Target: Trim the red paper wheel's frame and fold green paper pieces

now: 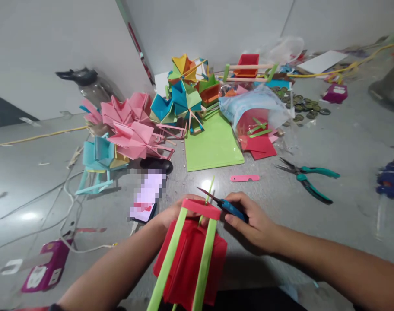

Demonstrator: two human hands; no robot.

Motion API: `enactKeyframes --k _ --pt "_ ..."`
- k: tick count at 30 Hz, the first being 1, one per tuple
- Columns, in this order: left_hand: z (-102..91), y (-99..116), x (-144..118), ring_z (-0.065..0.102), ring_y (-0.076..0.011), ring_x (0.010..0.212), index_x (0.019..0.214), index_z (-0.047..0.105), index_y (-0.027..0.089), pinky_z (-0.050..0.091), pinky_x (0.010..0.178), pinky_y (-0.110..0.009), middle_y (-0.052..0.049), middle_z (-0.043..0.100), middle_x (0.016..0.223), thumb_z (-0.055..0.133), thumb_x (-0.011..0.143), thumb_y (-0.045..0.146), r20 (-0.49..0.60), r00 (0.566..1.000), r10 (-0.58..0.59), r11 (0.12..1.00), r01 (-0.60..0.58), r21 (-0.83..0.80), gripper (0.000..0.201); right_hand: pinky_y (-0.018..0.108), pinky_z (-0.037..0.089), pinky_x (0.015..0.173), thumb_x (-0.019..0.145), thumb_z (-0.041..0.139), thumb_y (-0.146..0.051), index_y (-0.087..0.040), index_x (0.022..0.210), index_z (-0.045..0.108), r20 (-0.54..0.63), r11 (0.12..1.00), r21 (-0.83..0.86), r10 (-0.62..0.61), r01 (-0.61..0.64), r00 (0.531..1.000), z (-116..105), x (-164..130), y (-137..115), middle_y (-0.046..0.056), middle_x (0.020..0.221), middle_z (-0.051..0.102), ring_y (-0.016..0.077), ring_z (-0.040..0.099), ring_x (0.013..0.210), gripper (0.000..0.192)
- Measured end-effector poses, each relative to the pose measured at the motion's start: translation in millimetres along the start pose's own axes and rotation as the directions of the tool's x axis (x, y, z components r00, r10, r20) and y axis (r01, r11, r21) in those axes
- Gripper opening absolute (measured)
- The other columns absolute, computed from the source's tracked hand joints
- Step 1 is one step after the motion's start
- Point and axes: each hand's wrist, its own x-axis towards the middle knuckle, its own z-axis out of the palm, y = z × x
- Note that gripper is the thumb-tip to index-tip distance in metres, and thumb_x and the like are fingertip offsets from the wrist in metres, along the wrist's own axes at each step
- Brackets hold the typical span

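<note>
Red paper craft (191, 255) with light-green strips (206, 255), low centre; left hand (176, 211) grip seems clamped on it, fingers mostly hidden. Right hand (253, 226) grip clamped on blue-handled pointed tool (234, 210), beside craft's top. Teal-handled pliers (301, 173), green paper (213, 151) farther out on desk (297, 216).

Grey table (349, 134), cluttered. Back left: bottle (98, 88), pink paper shapes (135, 138), light blue paper chair (101, 157). Middle: green paper sheets (213, 149), plastic bag (258, 103), pink strip (245, 178). Left: phone (148, 194), white cable (67, 242), purple block (49, 263). Right: teal-handled pliers (302, 176), pile of round discs (302, 106), second purple block (335, 93), yellow cord (329, 72). Blue item (391, 179) at right edge, blurred.
</note>
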Motion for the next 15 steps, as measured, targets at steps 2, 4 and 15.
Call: enactKeyframes --k 2,4,15 --pt "2.2 3.3 1.4 0.074 -0.0228 0.078 0.077 0.081 0.012 0.058 0.081 -0.032 -0.010 0.078 0.077 0.096 0.077 0.044 -0.004 1.000 0.019 1.000 -0.019 0.009 0.035 0.032 0.059 0.077 0.106 0.064 -0.034 -0.027 0.119 0.063 -0.028 0.996 0.057 0.068 -0.066 0.997 3.7 -0.5 1.8 0.004 0.101 0.073 0.0198 0.071 0.085 0.015" --pt "4.5 4.4 1.3 0.075 -0.0228 0.078 0.080 0.082 0.012 0.058 0.080 -0.032 -0.010 0.079 0.078 0.096 0.077 0.041 -0.010 0.999 0.036 0.999 -0.036 0.003 0.032 0.032 0.060 0.074 0.105 0.065 -0.037 -0.027 0.117 0.064 -0.069 0.987 0.103 0.127 -0.119 0.989 8.3 -1.3 5.2 0.003 0.098 0.074 0.0199 0.072 0.081 0.015" --pt "-11.5 -13.0 13.8 0.073 -0.0247 0.081 0.079 0.077 0.014 0.057 0.090 -0.040 -0.005 0.070 0.069 0.095 0.076 0.045 -0.107 0.978 0.180 0.961 -0.198 -0.192 0.036 0.034 0.060 0.070 0.099 0.074 -0.049 -0.028 0.115 0.062 -0.300 0.947 0.198 0.302 -0.251 0.905 6.4 2.8 15.7 0.003 0.092 0.074 0.0196 0.070 0.076 0.029"
